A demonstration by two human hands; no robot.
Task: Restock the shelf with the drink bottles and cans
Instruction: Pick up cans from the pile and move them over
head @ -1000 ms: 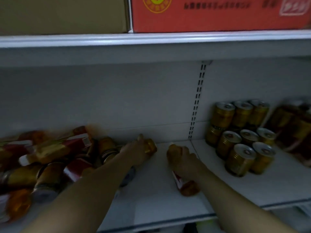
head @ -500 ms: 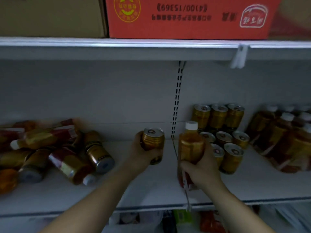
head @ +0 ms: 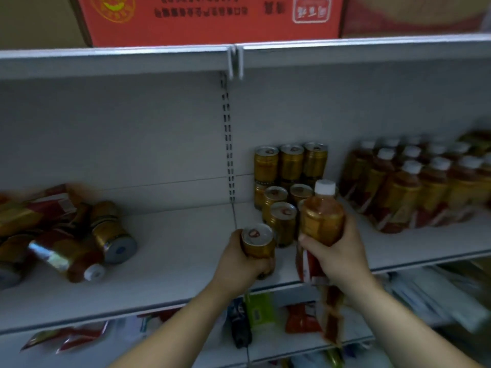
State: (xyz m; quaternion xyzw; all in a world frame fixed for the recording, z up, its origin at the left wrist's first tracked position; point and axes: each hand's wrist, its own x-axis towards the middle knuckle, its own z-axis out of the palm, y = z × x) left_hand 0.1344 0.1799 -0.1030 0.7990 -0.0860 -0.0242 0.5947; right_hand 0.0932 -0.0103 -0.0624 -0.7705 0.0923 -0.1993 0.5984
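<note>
On the shelf (head: 186, 251), left hand (head: 239, 264) grips gold can (head: 257, 241), right hand (head: 338, 252) grips amber-filled bottle (head: 321, 219).

Gold can (head: 258, 240), white-capped amber bottle (head: 321, 216), grey shelf (head: 172, 248), red carton (head: 210, 19).

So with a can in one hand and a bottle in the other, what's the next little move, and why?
Probably set the can in the left hand down upright beside the standing cans. It is held upright right next to that group, with bare shelf just left of it. The bottle in the right hand can wait.
</note>
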